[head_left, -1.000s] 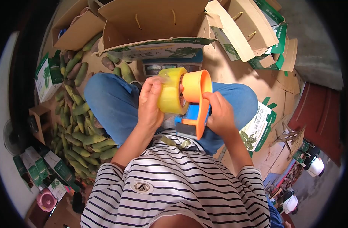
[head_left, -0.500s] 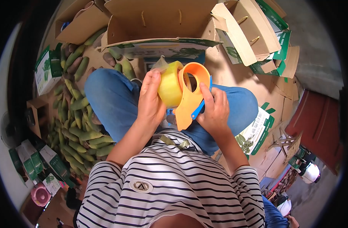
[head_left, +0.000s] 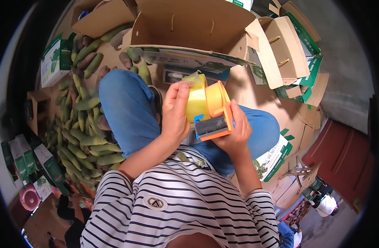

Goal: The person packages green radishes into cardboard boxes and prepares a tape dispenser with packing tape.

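My left hand [head_left: 176, 108] grips a wide roll of yellow tape [head_left: 196, 99] from its left side, thumb near a loose transparent end at the top. Fingers of my right hand [head_left: 238, 129] are wrapped round an orange tape dispenser [head_left: 216, 99] with blue parts and a dark roller facing me. The dispenser's round hub sits right beside the tape roll, at its right side; whether it is inside the core cannot be made out. Both things are held above my lap, between my knees.
An open cardboard box [head_left: 189, 29] stands ahead, with more open boxes [head_left: 280, 49] at its right. Many green and reddish long vegetables [head_left: 86, 140] lie on the floor at left. A printed carton [head_left: 274, 159] lies by my right knee. Part of a person [head_left: 326, 206] shows at lower right.
The dispenser has turned, so its dark roller now faces me and its hub opening is hidden. Both hands have moved slightly right with the tape and dispenser, and the view has shifted.
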A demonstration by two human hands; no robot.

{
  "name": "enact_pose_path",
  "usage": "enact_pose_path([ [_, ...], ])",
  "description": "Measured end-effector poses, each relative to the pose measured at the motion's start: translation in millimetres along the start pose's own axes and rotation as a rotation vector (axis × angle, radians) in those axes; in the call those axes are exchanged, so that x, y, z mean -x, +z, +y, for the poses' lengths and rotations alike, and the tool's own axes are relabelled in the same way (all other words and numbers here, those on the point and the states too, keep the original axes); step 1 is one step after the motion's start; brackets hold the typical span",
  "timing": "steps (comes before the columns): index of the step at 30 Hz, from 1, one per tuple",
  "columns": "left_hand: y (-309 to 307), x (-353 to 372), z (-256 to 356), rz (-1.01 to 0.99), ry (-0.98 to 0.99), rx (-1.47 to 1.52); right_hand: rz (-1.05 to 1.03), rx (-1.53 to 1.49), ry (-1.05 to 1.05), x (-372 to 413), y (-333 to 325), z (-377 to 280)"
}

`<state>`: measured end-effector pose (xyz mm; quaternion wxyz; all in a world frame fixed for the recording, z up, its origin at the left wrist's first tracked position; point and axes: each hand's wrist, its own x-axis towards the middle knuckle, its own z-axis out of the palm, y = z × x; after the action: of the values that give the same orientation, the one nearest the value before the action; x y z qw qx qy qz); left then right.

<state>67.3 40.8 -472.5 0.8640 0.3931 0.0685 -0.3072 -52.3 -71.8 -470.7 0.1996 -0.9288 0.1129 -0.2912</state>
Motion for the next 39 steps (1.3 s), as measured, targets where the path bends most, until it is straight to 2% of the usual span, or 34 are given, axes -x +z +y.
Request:
enact_pose_path([
  [9,4,-5,-1,0.011,0.103,-0.020,0.035,-0.270,0.279,-3,17,-14],
  [10,4,-6,0,0.024,0.087,-0.019,0.060,-0.219,0.242,-11,15,-17],
  [14,0,-12,-6,0.065,0.014,0.039,0.044,-0.231,0.368,-7,17,-12],
  [21,7,-20,-1,0.089,0.013,0.049,0.076,-0.246,0.407,10,9,-3],
  [25,10,-20,4,0.055,0.035,-0.019,0.055,-0.330,0.448,20,6,6],
  [28,11,-19,8,0.018,0.014,-0.043,-0.010,-0.285,0.415,16,-2,8],
  [31,6,-21,4,-0.013,0.025,-0.076,0.065,-0.524,0.728,15,4,3],
  [35,2,-22,-3,0.001,0.059,-0.072,0.114,-0.468,0.737,0,9,-9],
  [39,-2,-17,-6,-0.018,0.088,-0.059,0.120,-0.174,0.404,7,14,-12],
])
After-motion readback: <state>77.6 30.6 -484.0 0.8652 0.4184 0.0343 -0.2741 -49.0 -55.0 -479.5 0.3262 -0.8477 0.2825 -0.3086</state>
